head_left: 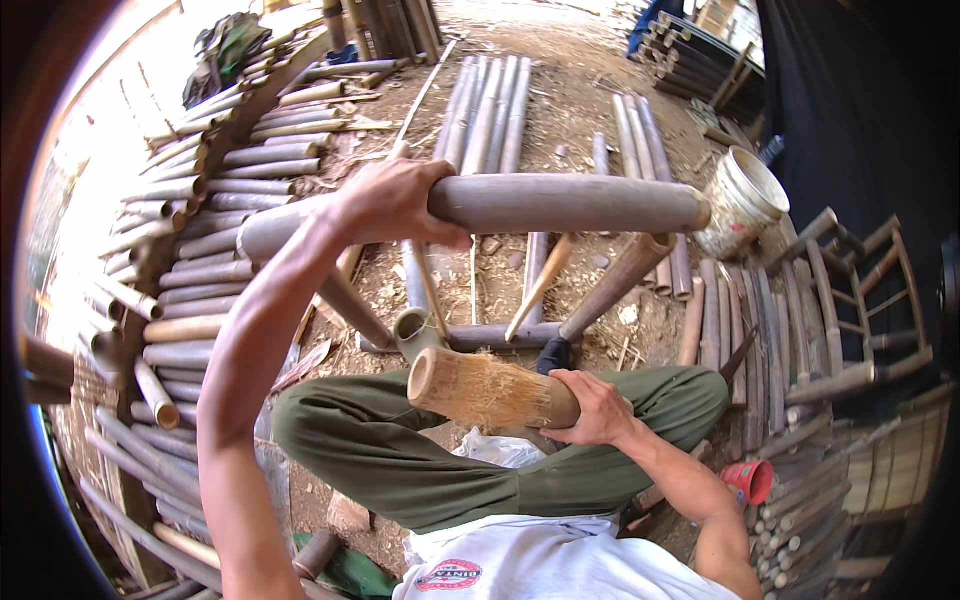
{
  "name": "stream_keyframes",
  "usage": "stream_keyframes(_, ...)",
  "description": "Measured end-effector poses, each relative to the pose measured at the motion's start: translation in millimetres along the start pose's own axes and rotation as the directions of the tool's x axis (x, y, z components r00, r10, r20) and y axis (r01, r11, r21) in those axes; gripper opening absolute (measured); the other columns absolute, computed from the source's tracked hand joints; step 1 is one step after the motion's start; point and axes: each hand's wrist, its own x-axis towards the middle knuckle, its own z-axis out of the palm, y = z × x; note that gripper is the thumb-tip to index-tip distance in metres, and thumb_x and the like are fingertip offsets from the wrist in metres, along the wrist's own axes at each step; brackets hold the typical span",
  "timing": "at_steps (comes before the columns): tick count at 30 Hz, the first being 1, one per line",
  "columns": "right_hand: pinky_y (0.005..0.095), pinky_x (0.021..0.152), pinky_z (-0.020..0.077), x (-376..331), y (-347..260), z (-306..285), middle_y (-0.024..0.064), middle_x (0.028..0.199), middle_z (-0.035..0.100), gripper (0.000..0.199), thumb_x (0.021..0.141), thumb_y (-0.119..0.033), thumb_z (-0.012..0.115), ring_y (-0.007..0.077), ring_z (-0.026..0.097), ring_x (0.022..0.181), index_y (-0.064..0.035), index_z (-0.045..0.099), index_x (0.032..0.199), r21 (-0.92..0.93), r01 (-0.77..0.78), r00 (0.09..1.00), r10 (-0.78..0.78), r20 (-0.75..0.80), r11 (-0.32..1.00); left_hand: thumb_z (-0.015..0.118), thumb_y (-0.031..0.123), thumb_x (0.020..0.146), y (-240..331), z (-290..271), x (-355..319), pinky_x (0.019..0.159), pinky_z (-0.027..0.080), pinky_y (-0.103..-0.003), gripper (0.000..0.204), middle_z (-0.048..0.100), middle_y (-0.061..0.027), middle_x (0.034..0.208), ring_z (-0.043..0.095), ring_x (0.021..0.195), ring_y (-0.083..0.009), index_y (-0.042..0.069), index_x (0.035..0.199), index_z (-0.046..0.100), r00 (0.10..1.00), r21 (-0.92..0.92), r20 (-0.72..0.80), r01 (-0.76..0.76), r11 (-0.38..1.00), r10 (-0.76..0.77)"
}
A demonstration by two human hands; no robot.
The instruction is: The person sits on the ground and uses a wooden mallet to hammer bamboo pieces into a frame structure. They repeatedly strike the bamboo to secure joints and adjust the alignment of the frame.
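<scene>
My left hand (400, 203) is wrapped over a thick grey-brown bamboo pole (570, 204) that lies level across the top of a bamboo frame. Slanting bamboo legs (622, 280) run down from it to a lower crossbar (500, 338) near the ground. In my right hand (597, 408) is a short, thick bamboo mallet (480, 388), its pale surface frayed into fibres, held above my lap. Its free end points left, close to the open end of a bamboo tube (417, 328) on the frame. The mallet is apart from the top pole.
Cut bamboo pieces (200, 330) are stacked along the left. More poles (490, 115) lie on the shaving-strewn ground ahead. A dirty white bucket (742, 203) and a ladder-like bamboo frame (865, 290) stand at right, near a red cup (748, 482). White plastic (500, 448) lies between my legs.
</scene>
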Motion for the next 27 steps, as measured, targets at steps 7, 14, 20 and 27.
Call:
stream_keyframes(7,0.0400,0.088,0.0553,-43,31,5,0.0198,0.114,0.066,0.085,0.066,-0.039,0.090,0.0321,0.068,0.102,0.0008,0.052,0.130,0.113,-0.205,0.946,0.227,-0.231,0.972,0.088,0.069,0.052,110,52,46,0.096,0.047,-0.047,0.109,0.063,-0.0131,0.114,0.063,0.108,-0.0296,0.005,0.132,0.050,0.933,0.288,-0.331,-0.039,0.957,0.138)
stream_keyframes(14,0.0376,0.087,0.0539,-63,34,48,0.0186,0.113,0.067,0.082,0.072,-0.037,0.086,0.0262,0.068,0.100,0.0064,0.048,0.131,0.656,-0.324,0.737,0.616,-0.277,0.682,0.084,0.041,0.063,122,61,40,0.101,0.040,-0.051,0.086,0.060,-0.0121,0.117,0.058,0.112,-0.0335,0.010,0.135,0.050,0.895,0.358,-0.433,0.061,0.932,0.107)
stream_keyframes(20,0.0382,0.088,0.0544,-60,35,51,0.0193,0.112,0.068,0.087,0.071,-0.038,0.086,0.0281,0.069,0.102,0.0059,0.046,0.135,0.572,-0.328,0.804,0.540,-0.249,0.752,0.083,0.026,0.067,105,58,32,0.096,0.049,-0.046,0.082,0.060,-0.0141,0.122,0.060,0.110,-0.0352,0.009,0.140,0.047,0.872,0.311,-0.423,-0.117,0.943,0.248)
stream_keyframes(27,0.0369,0.089,0.0527,-57,35,49,0.0176,0.113,0.066,0.085,0.069,-0.035,0.088,0.0239,0.066,0.101,0.0063,0.047,0.132,0.595,-0.345,0.799,0.559,-0.220,0.726,0.086,0.030,0.068,88,48,31,0.093,0.051,-0.044,0.084,0.062,-0.0133,0.123,0.063,0.109,-0.0343,0.009,0.139,0.048,0.834,0.359,-0.377,-0.269,0.894,0.402)
